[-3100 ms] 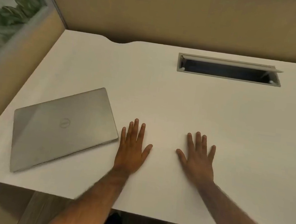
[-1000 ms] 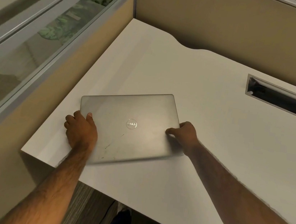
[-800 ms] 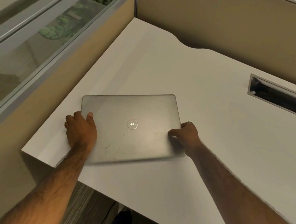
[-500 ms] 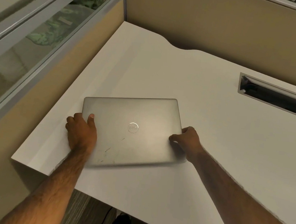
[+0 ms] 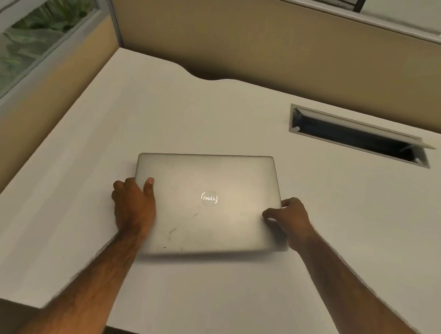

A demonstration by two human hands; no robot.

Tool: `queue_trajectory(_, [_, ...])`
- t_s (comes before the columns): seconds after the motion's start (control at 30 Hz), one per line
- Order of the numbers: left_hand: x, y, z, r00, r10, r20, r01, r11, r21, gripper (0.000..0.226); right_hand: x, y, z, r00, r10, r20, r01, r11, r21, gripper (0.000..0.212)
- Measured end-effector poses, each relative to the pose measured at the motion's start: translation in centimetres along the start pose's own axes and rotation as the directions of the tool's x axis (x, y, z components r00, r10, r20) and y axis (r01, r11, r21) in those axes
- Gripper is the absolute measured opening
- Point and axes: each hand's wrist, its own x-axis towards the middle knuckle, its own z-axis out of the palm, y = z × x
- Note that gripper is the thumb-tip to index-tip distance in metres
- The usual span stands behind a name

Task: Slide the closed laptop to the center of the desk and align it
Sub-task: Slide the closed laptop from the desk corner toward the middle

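A closed silver laptop (image 5: 209, 201) with a round logo on its lid lies flat on the white desk (image 5: 224, 302), left of the desk's middle and turned slightly so its right side sits farther back. My left hand (image 5: 134, 206) grips its left edge, thumb on the lid and fingers curled around the side. On the right edge my right hand (image 5: 289, 220) holds the laptop the same way, thumb on top. The near edge of the laptop looks blurred.
A rectangular cable slot (image 5: 358, 136) with its flap raised is set into the desk at the back right. Tan partition walls (image 5: 258, 40) close off the back and left. A glass panel (image 5: 26, 37) with green leaves behind it stands at the far left.
Both hands, once flat on the desk, have taken the laptop by its sides. Over the last second it has slid right, away from the left wall, and turned a little straighter.
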Motion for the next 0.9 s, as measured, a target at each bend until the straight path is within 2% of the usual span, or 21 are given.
queue_trajectory(0.17, [-2.9, 4.7, 2.9, 0.997, 0.063, 0.039, -0.063, 0.998, 0.000, 0.056, 0.9, 1.8, -6.0, 0.999, 0.024, -0.036, -0.023, 0.999, 0.033, 0.051])
queue_trajectory(0.33, [-6.5, 8.6, 6.3, 0.994, 0.059, 0.093, -0.058, 0.998, -0.009, 0.057, 2.3, 3.5, -11.8, 0.998, 0.023, -0.059, -0.022, 1.000, 0.012, 0.035])
queue_trajectory(0.47, [-9.2, 11.0, 9.0, 0.990, 0.046, 0.136, -0.045, 0.999, -0.014, 0.057, 3.8, 4.9, -15.8, 0.997, 0.031, -0.070, -0.032, 0.999, -0.010, 0.033])
queue_trajectory(0.9, [-14.2, 15.9, 14.0, 0.989, 0.019, 0.147, -0.021, 1.000, 0.012, 0.057, 8.3, 7.2, -22.9, 0.999, 0.020, -0.049, -0.023, 0.998, -0.061, 0.032])
